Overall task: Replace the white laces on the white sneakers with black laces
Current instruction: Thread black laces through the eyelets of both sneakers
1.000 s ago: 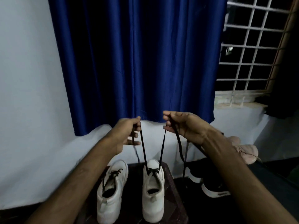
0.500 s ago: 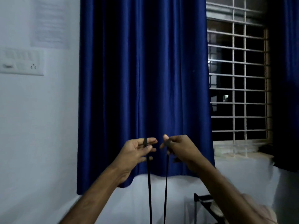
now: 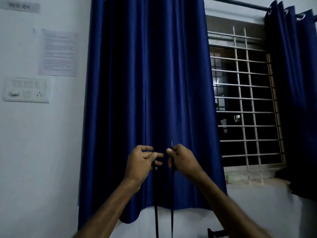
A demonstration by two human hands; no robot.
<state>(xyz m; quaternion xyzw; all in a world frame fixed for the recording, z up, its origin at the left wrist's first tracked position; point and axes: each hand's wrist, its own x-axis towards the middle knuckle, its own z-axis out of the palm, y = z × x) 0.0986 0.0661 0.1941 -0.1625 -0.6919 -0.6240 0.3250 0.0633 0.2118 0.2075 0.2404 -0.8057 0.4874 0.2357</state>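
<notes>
Holding the black lace (image 3: 172, 203) up in two taut strands, sneakers out of view below: left hand (image 3: 140, 164) grip curled loosely round one strand, right hand (image 3: 184, 160) grip pinching the other near its tip. Match tips level, pull evenly, smooth out twists before threading.

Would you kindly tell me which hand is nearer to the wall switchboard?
Left. The left hand is below and to the right of the switchboard; the right hand lies farther right, beyond the left hand.
</notes>
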